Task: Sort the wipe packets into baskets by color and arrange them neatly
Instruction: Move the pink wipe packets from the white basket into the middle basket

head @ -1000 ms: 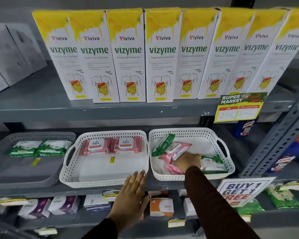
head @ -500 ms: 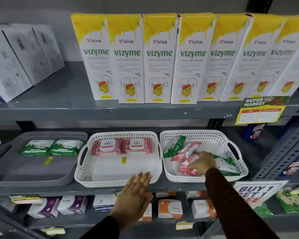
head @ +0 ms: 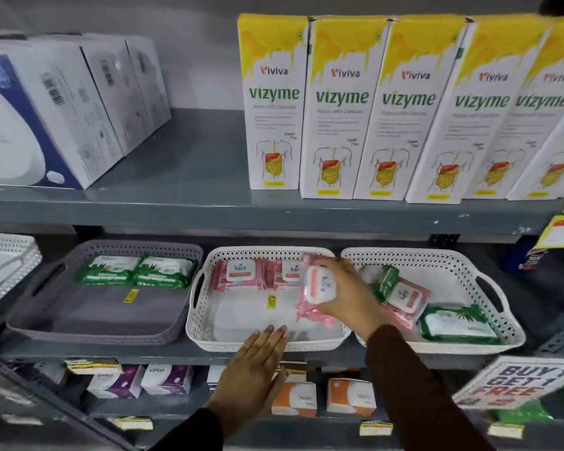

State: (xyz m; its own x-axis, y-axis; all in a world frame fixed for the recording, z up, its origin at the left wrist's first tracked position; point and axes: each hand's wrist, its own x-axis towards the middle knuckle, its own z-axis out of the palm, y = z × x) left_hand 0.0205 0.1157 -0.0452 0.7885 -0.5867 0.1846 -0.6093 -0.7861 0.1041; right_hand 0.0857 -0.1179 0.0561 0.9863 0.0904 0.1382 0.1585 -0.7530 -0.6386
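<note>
My right hand (head: pixel 345 294) grips a pink wipe packet (head: pixel 313 288) and holds it upright over the right side of the middle white basket (head: pixel 196 323). Two pink packets (head: pixel 238 275) lie along that basket's back wall. My left hand (head: pixel 258 362) rests flat with fingers apart on the front rim of the middle basket. The right white basket (head: pixel 498 320) holds a mix of pink packets (head: pixel 404 297) and green packets (head: pixel 456 323). Two green packets (head: pixel 137 270) lie at the back of the grey basket (head: pixel 92 330) on the left.
Yellow-and-white Vizyme boxes (head: pixel 339 105) and white boxes (head: pixel 66 102) stand on the shelf above. Small boxes (head: pixel 166 379) fill the shelf below. A "Buy 1 Get 1 Free" sign (head: pixel 518 382) hangs at lower right. Another white basket (head: pixel 4 265) shows at far left.
My right hand has lifted a pink packet out of the right basket and carried it left over the middle basket. The view has shifted left. My left hand stays on the rim.
</note>
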